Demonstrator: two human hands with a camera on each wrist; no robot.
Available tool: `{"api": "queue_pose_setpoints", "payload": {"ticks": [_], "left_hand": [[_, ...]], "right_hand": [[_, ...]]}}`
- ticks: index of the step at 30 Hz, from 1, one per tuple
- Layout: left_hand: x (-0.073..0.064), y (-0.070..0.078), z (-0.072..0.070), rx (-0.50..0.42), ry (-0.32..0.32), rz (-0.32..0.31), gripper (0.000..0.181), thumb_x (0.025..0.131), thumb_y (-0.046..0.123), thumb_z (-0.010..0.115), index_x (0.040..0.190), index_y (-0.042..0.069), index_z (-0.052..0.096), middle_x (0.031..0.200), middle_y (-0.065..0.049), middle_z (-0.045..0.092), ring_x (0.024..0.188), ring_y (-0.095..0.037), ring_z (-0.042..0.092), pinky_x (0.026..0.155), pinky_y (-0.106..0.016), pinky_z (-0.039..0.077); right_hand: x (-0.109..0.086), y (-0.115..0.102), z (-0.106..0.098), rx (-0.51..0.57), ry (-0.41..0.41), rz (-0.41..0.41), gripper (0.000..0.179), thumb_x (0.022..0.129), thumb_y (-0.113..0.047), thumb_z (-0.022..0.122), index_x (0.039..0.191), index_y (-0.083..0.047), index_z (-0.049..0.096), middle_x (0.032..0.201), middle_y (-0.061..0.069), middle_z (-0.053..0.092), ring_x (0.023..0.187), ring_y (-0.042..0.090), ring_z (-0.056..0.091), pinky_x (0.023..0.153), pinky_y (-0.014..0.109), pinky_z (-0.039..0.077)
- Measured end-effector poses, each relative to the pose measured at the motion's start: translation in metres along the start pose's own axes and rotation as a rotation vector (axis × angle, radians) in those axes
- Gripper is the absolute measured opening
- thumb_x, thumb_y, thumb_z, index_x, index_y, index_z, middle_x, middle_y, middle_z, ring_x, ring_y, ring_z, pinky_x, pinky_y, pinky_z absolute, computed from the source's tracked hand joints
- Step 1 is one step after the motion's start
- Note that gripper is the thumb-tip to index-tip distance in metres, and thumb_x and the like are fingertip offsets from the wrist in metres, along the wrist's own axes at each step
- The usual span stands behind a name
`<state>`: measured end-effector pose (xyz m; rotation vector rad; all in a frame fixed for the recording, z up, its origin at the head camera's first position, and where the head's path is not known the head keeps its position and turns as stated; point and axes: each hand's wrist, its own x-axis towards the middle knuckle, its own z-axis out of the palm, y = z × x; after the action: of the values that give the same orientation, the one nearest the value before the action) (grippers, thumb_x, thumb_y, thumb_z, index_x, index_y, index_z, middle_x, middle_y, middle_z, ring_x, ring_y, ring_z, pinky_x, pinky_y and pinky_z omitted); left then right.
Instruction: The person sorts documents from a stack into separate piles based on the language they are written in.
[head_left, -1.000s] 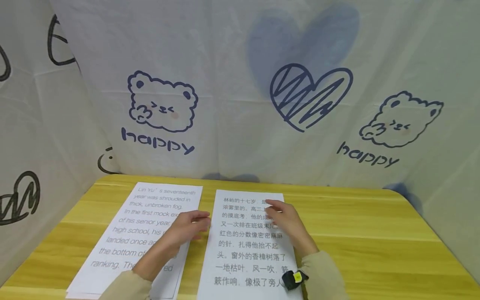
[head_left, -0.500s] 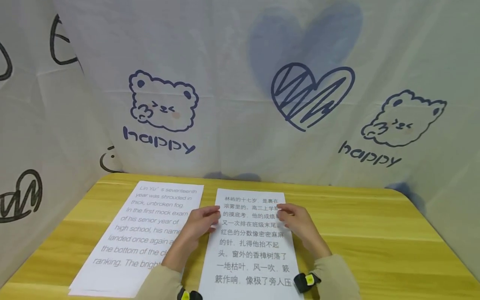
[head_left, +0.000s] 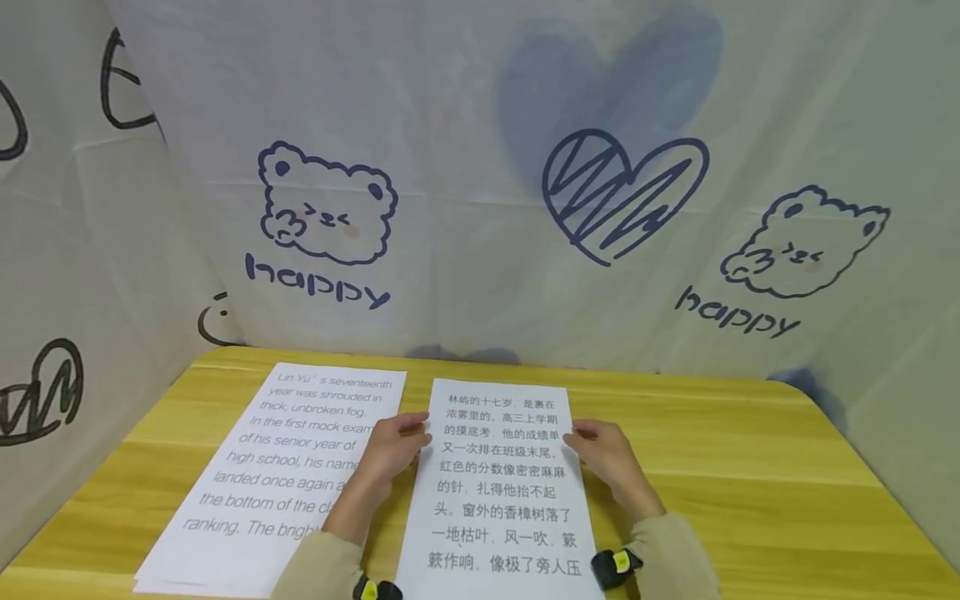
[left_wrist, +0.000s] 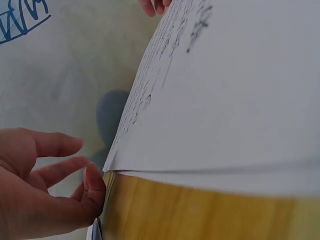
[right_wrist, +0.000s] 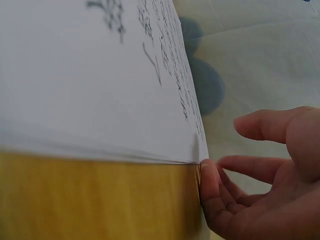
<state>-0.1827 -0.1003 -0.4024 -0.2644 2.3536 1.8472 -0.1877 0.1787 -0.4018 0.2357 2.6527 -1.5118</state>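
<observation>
A white sheet of paper with printed Chinese text [head_left: 498, 500] lies flat on the table, and the wrist views show layered edges, so more than one sheet is there. At its left long edge is my left hand [head_left: 396, 447], with fingertips [left_wrist: 95, 177] touching the paper's side and the thumb raised off it. My right hand [head_left: 604, 450] mirrors this at the right edge, its fingertips [right_wrist: 209, 175] against the sheets. Neither hand pinches the paper. Left of it lie sheets with printed English text [head_left: 285, 467], partly covered by my left forearm.
The yellow wood-grain table [head_left: 750, 483] extends to the right of the papers. A pale cloth [head_left: 465, 250] with printed bears and hearts hangs behind it and along the sides. Black wrist devices [head_left: 617, 568] sit on both sleeves.
Both hands have shifted rightward: the left from over the English sheets to the Chinese sheet's left edge, the right from over the text to its right edge. The sheets stay nearly in place.
</observation>
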Motion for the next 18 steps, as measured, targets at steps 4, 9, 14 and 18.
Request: {"api": "queue_pose_setpoints", "payload": {"ticks": [4, 9, 14, 18], "left_hand": [[-0.0002, -0.004, -0.0007, 0.064, -0.018, 0.015, 0.049, 0.088, 0.002, 0.062, 0.134, -0.009, 0.049, 0.126, -0.023, 0.052, 0.112, -0.033, 0.051, 0.095, -0.042, 0.046], [-0.0011, -0.0075, 0.0005, 0.142, -0.033, 0.03, 0.052, 0.088, 0.004, 0.062, 0.135, -0.011, 0.047, 0.118, -0.019, 0.056, 0.104, -0.029, 0.054, 0.091, -0.042, 0.046], [-0.0018, -0.0054, 0.0007, 0.175, -0.035, 0.029, 0.051, 0.088, 0.007, 0.062, 0.133, -0.012, 0.049, 0.119, -0.021, 0.058, 0.105, -0.03, 0.056, 0.093, -0.044, 0.047], [-0.0017, -0.004, 0.0004, 0.192, -0.034, 0.017, 0.051, 0.088, 0.007, 0.063, 0.133, -0.013, 0.048, 0.122, -0.023, 0.056, 0.107, -0.031, 0.056, 0.093, -0.044, 0.047]], "right_hand": [[0.0022, 0.0051, 0.0, -0.031, -0.007, -0.002, 0.039, 0.093, -0.012, 0.059, 0.124, 0.012, 0.056, 0.123, 0.027, 0.057, 0.108, 0.035, 0.053, 0.091, 0.047, 0.045], [0.0028, 0.0069, -0.0017, -0.073, -0.024, 0.011, 0.043, 0.092, -0.012, 0.06, 0.127, 0.014, 0.054, 0.127, 0.029, 0.054, 0.117, 0.04, 0.05, 0.096, 0.052, 0.042], [0.0028, 0.0053, -0.0023, -0.102, -0.035, 0.018, 0.043, 0.093, -0.015, 0.06, 0.126, 0.012, 0.056, 0.125, 0.028, 0.057, 0.116, 0.039, 0.052, 0.097, 0.054, 0.042], [0.0029, 0.0061, -0.0016, -0.105, -0.038, 0.025, 0.04, 0.093, -0.015, 0.061, 0.123, 0.01, 0.059, 0.119, 0.023, 0.061, 0.109, 0.034, 0.054, 0.095, 0.052, 0.043]]}}
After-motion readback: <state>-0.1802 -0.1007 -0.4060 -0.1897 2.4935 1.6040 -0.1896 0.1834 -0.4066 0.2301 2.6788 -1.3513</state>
